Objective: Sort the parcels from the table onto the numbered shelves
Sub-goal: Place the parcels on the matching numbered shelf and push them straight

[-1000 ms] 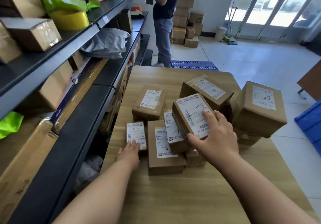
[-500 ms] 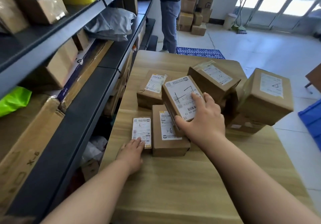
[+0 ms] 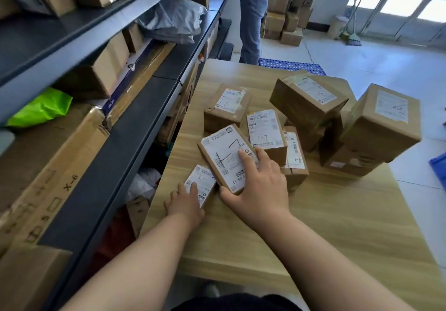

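Eight or more parcels [image 3: 309, 101] crowd a table [image 3: 337, 226]; right hand [image 3: 260, 190] grips one flat parcel [image 3: 224, 156], left hand [image 3: 184, 202] rests straight-fingered on one small parcel [image 3: 201, 180].

Single head-worn wide-angle view, looking forward and down from the table's [image 3: 337, 226] near edge. Close range; shelves [image 3: 108, 166] along left edge.

Brown parcels [image 3: 217, 123], white labels [image 3: 265, 129].
Table [image 3: 337, 226] pale wood-grain; shelves [image 3: 115, 146] dark grey; bag [image 3: 41, 108] bright green; mailer [image 3: 173, 19] grey; mat [image 3: 289, 66] blue, gridded; crate [image 3: 439, 166] blue; labels barcoded, with black handwriting.
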The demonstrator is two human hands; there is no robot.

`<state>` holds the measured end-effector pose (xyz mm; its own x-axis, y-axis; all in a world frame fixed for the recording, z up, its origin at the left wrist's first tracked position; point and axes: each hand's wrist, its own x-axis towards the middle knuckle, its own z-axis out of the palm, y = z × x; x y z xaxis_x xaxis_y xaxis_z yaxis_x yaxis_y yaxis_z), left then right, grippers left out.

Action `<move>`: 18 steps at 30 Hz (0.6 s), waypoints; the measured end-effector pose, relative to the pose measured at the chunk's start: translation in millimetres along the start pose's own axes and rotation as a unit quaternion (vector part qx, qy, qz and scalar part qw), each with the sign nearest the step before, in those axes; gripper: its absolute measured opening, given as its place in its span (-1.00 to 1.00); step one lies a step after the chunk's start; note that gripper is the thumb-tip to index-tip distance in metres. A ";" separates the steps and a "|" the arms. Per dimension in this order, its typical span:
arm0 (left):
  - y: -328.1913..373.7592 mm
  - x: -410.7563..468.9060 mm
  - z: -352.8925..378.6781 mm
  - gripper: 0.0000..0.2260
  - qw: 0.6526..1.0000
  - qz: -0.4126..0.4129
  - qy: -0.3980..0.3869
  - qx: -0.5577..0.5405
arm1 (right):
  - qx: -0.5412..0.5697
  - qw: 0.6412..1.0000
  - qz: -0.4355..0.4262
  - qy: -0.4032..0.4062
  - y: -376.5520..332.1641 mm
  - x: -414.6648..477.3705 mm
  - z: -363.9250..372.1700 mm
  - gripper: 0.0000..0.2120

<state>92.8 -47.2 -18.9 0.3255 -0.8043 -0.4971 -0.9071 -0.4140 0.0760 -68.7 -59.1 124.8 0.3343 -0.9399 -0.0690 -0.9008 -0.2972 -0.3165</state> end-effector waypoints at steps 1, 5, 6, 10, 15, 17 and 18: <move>-2.4 0.6 -1.5 -0.19 1.000 0.001 -0.005 0.015 | -0.001 1.000 0.000 -0.006 1.2 -1.9 4.7 -0.16; -29.6 -0.5 -6.1 -0.07 0.996 0.025 -0.023 0.079 | 0.010 0.999 0.003 -0.032 4.7 -5.5 22.8 -0.16; -37.5 -1.0 -6.6 -0.07 0.994 0.043 -0.031 0.100 | 0.016 0.999 0.005 -0.042 5.2 -6.2 27.5 -0.16; -57.6 0.9 -5.4 -0.15 0.969 0.150 -0.027 0.194 | 0.037 0.997 0.007 -0.074 9.1 -9.5 45.2 -0.16; -51.1 -1.6 12.0 -0.27 0.994 0.026 0.101 -0.039 | 0.021 0.998 -0.034 -0.051 8.4 -6.2 56.8 -0.17; -45.9 -8.4 22.2 -0.26 0.975 -0.035 0.130 -0.176 | 0.023 0.997 -0.044 -0.054 5.8 -4.2 59.0 -0.18; -43.1 -12.6 26.0 -0.29 0.957 -0.057 0.146 -0.245 | 0.027 0.997 -0.048 -0.057 3.8 -3.4 60.3 -0.18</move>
<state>120.9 -8.2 -38.4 0.5408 -0.7968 -0.2695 -0.6499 -0.5992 0.4675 -56.6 -46.9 66.8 0.4502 -0.8816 -0.1417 -0.8479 -0.3724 -0.3772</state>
